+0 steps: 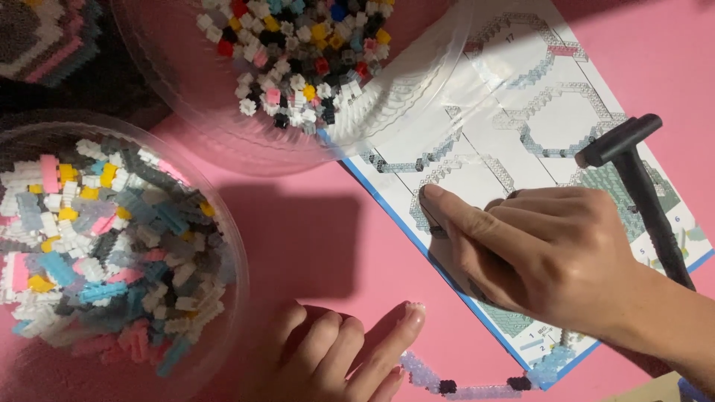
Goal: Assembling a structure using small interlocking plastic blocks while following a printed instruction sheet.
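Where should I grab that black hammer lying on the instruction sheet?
Grip the hammer by its long handle, near mid-length, coming from the right, the sheet's outer edge. The handle lies flat, running from the head at upper right down toward the right wrist; the right hand, pointing at the sheet, blocks the left side. Its lower end is hidden.

My right hand (551,253) rests on the instruction sheet (521,126), two bowls (223,246) of bricks to its left, my left hand (335,357) nearer me.
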